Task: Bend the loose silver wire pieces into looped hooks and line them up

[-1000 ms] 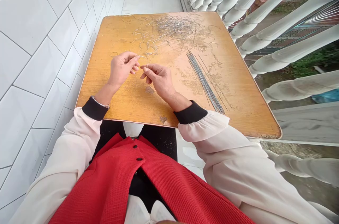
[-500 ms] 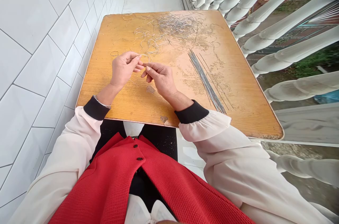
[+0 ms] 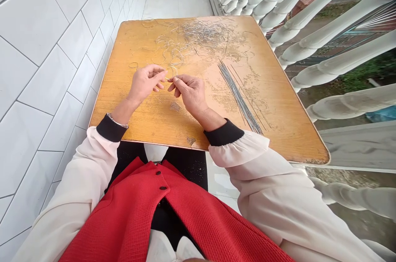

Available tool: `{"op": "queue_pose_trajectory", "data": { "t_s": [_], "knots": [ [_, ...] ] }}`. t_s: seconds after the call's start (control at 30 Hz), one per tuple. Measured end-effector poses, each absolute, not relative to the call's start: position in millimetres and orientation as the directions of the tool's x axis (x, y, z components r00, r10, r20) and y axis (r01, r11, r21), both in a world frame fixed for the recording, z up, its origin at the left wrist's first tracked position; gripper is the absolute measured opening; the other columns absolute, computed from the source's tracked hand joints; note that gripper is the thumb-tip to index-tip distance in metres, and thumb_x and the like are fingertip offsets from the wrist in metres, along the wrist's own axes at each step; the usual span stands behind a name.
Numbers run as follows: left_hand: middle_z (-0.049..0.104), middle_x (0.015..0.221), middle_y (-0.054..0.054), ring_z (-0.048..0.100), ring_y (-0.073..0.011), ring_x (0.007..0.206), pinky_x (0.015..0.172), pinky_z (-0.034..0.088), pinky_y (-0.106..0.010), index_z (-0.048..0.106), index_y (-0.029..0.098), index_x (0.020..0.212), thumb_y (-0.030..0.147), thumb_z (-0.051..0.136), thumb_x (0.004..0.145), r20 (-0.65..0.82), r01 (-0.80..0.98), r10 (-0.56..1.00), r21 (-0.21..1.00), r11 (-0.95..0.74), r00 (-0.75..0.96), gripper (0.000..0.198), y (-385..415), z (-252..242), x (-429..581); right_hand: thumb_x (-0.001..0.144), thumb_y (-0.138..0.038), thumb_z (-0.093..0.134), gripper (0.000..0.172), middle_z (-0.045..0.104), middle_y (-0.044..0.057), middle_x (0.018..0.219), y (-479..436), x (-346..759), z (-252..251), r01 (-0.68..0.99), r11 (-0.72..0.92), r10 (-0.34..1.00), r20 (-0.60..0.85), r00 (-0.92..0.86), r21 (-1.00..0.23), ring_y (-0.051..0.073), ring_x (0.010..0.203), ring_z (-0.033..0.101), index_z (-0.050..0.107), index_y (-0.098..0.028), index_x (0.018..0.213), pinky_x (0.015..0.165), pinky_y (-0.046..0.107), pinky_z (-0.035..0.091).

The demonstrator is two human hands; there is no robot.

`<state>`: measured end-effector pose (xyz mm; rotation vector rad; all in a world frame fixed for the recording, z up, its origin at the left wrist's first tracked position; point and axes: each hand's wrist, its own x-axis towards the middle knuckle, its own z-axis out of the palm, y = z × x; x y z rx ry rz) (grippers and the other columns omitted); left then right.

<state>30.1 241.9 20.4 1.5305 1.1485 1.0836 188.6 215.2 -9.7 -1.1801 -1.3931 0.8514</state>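
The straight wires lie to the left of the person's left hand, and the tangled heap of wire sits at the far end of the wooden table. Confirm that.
Not quite. The head view shows the straight wires to the right of the right hand, not left of the left hand. The tangled heap of wire does sit at the far end of the wooden table.

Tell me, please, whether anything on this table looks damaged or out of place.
Yes: the wooden tabletop is damaged, with chipped patches near its front edge and worn, pale finish toward the right. The loose wire tangle at the far end also looks messy beside the tidy bundle of straight wires.
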Motion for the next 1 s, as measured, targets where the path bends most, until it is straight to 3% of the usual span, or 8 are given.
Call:
{"op": "queue_pose_trajectory", "data": {
  "t_s": [0.17, 0.53, 0.63, 0.77, 0.87, 1.0],
  "knots": [
    [0.064, 0.063, 0.005, 0.058, -0.0035, 0.048, 0.050, 0.043, -0.016, 0.063, 0.016, 0.080, 0.018, 0.062, 0.095, 0.092, 0.301, 0.970, 0.940, -0.158, 0.224, 0.016, 243, 5, 39, 0.091, -0.036, 0.064, 0.026, 0.066, 0.000, 0.061, 215, 191, -15, 0.279, 0.314, 0.937, 0.344, 0.065, -0.907, 0.008, 0.046, 0.052, 0.073, -0.017, 0.076, 0.047, 0.021, 0.041],
    [0.057, 0.058, 0.003, 0.058, -0.0094, 0.055, 0.059, 0.041, -0.023, 0.047, 0.020, 0.066, 0.014, 0.053, 0.097, 0.202, 0.602, 0.932, 0.718, -0.349, 0.300, 0.032, 236, 9, 41, 0.084, -0.024, 0.059, 0.022, 0.066, 0.001, 0.057, 217, 192, -21, 0.330, 0.279, 0.942, 0.325, 0.089, -0.902, 0.008, 0.044, 0.051, 0.071, -0.016, 0.068, 0.046, 0.021, 0.038],
    [0.058, 0.060, 0.004, 0.058, -0.0082, 0.053, 0.055, 0.042, -0.020, 0.051, 0.019, 0.072, 0.016, 0.053, 0.098, 0.136, 0.532, 0.940, 0.795, -0.292, 0.313, 0.026, 239, 9, 38, 0.087, -0.023, 0.061, 0.020, 0.065, 0.000, 0.057, 216, 190, -18, 0.288, 0.250, 0.954, 0.285, 0.087, -0.924, 0.008, 0.043, 0.049, 0.072, -0.016, 0.072, 0.045, 0.020, 0.038],
    [0.063, 0.067, 0.003, 0.059, -0.0051, 0.049, 0.049, 0.041, -0.016, 0.057, 0.018, 0.084, 0.030, 0.050, 0.105, -0.008, 0.324, 0.962, 0.942, -0.084, 0.273, 0.025, 243, 13, 33, 0.092, -0.018, 0.061, 0.021, 0.065, -0.001, 0.058, 215, 188, -13, 0.248, 0.207, 0.969, 0.233, 0.082, -0.947, 0.006, 0.044, 0.049, 0.072, -0.015, 0.074, 0.046, 0.019, 0.038],
    [0.064, 0.068, 0.003, 0.058, -0.0038, 0.048, 0.048, 0.042, -0.014, 0.058, 0.017, 0.084, 0.037, 0.050, 0.106, 0.020, 0.238, 0.975, 0.969, -0.073, 0.220, 0.031, 244, 19, 31, 0.093, -0.016, 0.063, 0.020, 0.065, -0.001, 0.059, 216, 188, -11, 0.227, 0.185, 0.974, 0.209, 0.086, -0.956, 0.006, 0.046, 0.049, 0.071, -0.015, 0.075, 0.046, 0.017, 0.039],
    [0.065, 0.067, 0.004, 0.058, -0.0019, 0.049, 0.048, 0.042, -0.011, 0.058, 0.016, 0.081, 0.024, 0.060, 0.101, 0.056, 0.215, 0.978, 0.971, -0.100, 0.202, 0.022, 245, 18, 31, 0.094, -0.033, 0.070, 0.026, 0.065, 0.000, 0.059, 217, 189, -13, 0.206, 0.214, 0.973, 0.228, 0.043, -0.955, 0.006, 0.046, 0.048, 0.070, -0.016, 0.075, 0.045, 0.018, 0.039]
  ]
}}
